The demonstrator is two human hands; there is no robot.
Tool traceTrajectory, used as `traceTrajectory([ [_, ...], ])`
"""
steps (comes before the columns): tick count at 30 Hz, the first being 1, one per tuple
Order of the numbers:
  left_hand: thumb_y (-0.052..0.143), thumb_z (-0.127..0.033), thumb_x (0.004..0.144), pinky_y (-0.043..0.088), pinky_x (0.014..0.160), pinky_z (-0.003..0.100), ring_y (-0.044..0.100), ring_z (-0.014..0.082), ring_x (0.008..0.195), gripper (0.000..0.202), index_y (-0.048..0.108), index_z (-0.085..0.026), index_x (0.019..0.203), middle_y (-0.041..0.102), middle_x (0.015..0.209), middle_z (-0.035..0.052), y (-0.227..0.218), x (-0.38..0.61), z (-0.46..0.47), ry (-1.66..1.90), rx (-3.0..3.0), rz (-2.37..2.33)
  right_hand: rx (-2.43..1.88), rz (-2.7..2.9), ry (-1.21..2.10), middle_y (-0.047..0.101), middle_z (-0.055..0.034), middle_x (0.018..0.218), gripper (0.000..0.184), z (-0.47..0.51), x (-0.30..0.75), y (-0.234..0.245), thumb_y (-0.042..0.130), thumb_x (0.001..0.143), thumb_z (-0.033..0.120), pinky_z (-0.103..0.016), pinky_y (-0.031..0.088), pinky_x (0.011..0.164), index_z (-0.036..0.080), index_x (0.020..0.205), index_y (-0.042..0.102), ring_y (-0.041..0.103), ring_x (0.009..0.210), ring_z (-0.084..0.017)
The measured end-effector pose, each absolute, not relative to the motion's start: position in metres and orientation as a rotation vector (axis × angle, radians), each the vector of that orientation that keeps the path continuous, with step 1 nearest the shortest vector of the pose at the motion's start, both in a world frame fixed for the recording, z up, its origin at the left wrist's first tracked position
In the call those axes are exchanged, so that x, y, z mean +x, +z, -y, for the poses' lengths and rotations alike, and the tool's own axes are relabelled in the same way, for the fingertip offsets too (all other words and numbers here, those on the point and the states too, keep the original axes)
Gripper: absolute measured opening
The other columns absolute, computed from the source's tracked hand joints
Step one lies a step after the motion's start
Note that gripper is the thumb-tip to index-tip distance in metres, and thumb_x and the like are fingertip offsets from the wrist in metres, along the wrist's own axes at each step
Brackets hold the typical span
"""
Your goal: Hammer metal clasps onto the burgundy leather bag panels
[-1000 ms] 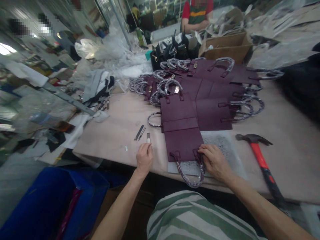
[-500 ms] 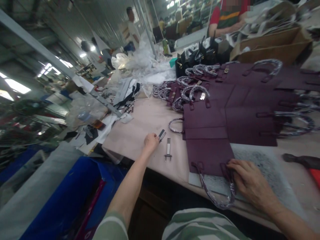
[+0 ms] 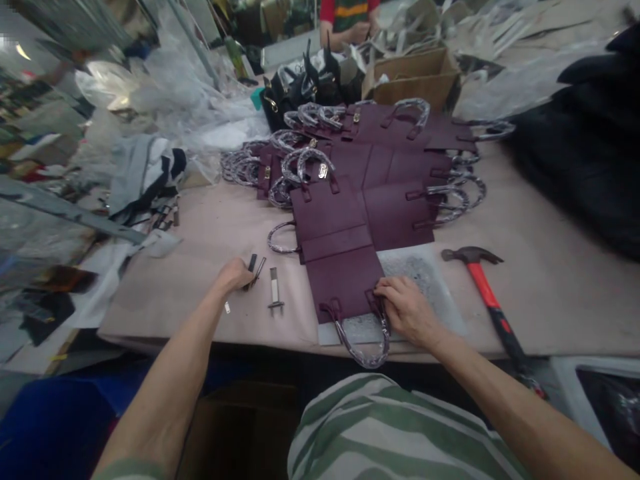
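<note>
A dark purple leather bag panel (image 3: 344,280) lies at the table's near edge, partly on a grey speckled slab (image 3: 425,280). Its plastic-wrapped handle (image 3: 367,353) hangs over the edge. My right hand (image 3: 407,310) presses down on the panel's right handle tab, fingers curled. My left hand (image 3: 234,275) is closed round a small dark metal tool (image 3: 251,263) on the table. A metal punch (image 3: 275,291) lies just right of that hand.
A pile of purple bag panels (image 3: 380,173) with wrapped handles fills the table's middle. A red-handled hammer (image 3: 483,290) lies to the right. Black material (image 3: 585,147) is heaped far right. Clear plastic bags and grey scraps (image 3: 145,170) lie left; a cardboard box (image 3: 413,77) and another person stand behind.
My left hand moved from the table's near edge leftward to the small dark tool and closed on it. The right hand stayed on the handle tab. The camera swung about.
</note>
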State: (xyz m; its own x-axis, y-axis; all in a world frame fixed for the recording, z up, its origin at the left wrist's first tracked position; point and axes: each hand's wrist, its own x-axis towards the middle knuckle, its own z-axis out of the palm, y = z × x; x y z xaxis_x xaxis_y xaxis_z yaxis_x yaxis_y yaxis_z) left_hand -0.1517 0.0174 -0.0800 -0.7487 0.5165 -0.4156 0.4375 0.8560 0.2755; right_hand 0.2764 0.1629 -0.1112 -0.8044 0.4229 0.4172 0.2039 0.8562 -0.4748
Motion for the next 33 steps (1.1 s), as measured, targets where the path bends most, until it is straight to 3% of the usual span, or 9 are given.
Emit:
traceTrajectory([
  [6,0.069,-0.039,0.062,0.05,0.054,0.024,0.062,0.0147,0.055,0.028,0.057,-0.015,0.071,0.065,0.062,0.0025,-0.076,-0.124,0.014,0.833,0.588,-2.322,-0.466,2.523,0.594,0.062,-0.0123,0.11,0.024,-0.165,0.276,-0.112,0.045,0.089,0.005,-0.045,0.044,0.088,0.016,0.104,0.061,0.053,0.1,-0.026],
  [10,0.082,-0.035,0.054,0.05,0.051,0.021,0.064,0.0139,0.058,0.041,0.062,-0.011,0.081,0.069,0.071,0.0033,-0.08,-0.08,0.019,1.475,0.456,-1.955,-0.479,2.534,0.606,0.063,-0.0122,0.11,0.024,-0.166,0.275,-0.111,0.047,0.087,0.005,-0.045,0.044,0.087,0.017,0.103,0.061,0.053,0.099,-0.026],
  [14,0.086,-0.032,0.061,0.06,0.059,0.027,0.069,0.0156,0.064,0.042,0.061,-0.014,0.089,0.071,0.079,0.0021,-0.09,-0.023,0.009,1.698,0.413,-1.766,-0.477,2.548,0.605,0.063,-0.0117,0.108,0.025,-0.168,0.275,-0.111,0.047,0.085,0.004,-0.044,0.043,0.085,0.017,0.103,0.06,0.053,0.098,-0.026],
  [22,0.077,-0.031,0.079,0.064,0.076,0.031,0.075,0.0212,0.086,0.026,0.063,-0.016,0.096,0.073,0.09,0.0048,-0.103,0.039,-0.008,1.715,0.687,-1.684,-0.493,2.554,0.603,0.062,-0.0108,0.108,0.024,-0.168,0.274,-0.109,0.046,0.088,0.006,-0.042,0.041,0.085,0.018,0.103,0.059,0.052,0.098,-0.026],
  [33,0.07,-0.025,0.087,0.061,0.086,0.029,0.074,0.0178,0.091,0.022,0.067,-0.017,0.107,0.075,0.1,0.0075,-0.104,0.053,-0.005,1.555,0.988,-1.924,-0.501,2.545,0.61,0.062,-0.0115,0.109,0.025,-0.168,0.273,-0.11,0.048,0.085,0.005,-0.044,0.042,0.085,0.018,0.103,0.059,0.052,0.098,-0.026],
])
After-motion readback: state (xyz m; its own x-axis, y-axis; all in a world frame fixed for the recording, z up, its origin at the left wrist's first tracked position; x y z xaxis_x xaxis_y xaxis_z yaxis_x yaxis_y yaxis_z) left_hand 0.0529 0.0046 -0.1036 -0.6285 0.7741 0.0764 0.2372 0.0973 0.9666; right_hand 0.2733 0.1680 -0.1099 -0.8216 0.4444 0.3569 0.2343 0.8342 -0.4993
